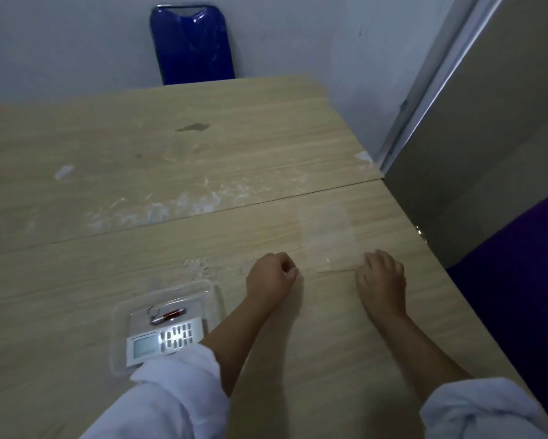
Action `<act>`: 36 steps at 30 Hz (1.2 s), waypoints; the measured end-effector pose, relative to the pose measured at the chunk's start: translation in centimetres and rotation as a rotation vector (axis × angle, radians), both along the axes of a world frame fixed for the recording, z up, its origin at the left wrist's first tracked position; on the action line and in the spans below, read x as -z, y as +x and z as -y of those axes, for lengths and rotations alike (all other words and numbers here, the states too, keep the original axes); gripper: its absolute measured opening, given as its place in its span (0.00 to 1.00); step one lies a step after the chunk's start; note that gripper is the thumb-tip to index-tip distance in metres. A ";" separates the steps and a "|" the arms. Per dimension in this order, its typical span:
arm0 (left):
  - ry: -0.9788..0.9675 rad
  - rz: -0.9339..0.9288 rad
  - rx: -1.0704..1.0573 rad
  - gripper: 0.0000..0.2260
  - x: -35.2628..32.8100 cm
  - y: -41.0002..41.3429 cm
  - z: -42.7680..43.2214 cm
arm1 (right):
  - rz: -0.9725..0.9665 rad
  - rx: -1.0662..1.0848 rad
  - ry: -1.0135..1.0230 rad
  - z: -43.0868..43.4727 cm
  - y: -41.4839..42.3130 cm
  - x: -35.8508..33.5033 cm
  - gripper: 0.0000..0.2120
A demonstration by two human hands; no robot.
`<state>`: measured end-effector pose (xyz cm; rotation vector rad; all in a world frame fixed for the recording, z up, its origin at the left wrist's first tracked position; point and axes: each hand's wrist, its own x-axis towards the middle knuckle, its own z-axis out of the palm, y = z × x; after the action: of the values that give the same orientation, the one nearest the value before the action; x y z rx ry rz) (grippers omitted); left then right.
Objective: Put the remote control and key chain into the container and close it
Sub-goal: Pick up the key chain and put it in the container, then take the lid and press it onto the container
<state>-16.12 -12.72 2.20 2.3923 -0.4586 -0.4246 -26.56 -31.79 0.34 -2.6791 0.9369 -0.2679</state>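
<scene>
The head view looks down on a pale wood-grain table [298,359], with two white sleeves at the near edge. Nearest on the left, partly under the left sleeve [177,384], sits the clear plastic container [214,291], open-topped and close to the table's near edge. Inside it the remote control [161,339] lies flat, a pale slab with a small screen and rows of buttons, and just beyond it the key chain [168,313], a metal ring with a reddish fob, rests against the remote's far side. Both task items therefore appear to be already in place, and only the closing seems left. Farther out, toward the right edge of the table, a clear lid [326,236] lies flat and is very hard to make out against the wood. The left hand [271,277] has its grip curled, fingertips pinched together at what looks like the lid's near left corner; the right hand [381,277] rests with fingers bent over the near right corner, and whether either has actually caught the edge cannot be told. The lid is likely light, thin and somewhat flexible, and slippery where it lies flush; lifting it probably calls for getting a fingertip under one edge, then holding it by two opposite edges so it stays level. Beyond the table's far edge a blue chair back [192,42] stands against the wall.
</scene>
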 end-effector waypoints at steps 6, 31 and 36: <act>0.125 -0.074 -0.213 0.14 1.0 0.4 4.5 | -0.059 0.018 -0.003 1.9 -1.4 2.0 0.19; -0.442 -0.214 -0.381 0.10 -1.9 1.5 -4.2 | 0.255 0.092 0.481 -4.9 1.7 -2.8 0.10; -0.408 0.005 -0.248 0.10 -4.9 1.7 -9.1 | 0.343 0.127 0.939 -8.9 3.4 -5.7 0.11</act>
<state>-14.45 -3.62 7.12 2.0195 -0.2197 -0.1906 -23.15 -22.85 6.05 -1.6605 0.8361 -0.2249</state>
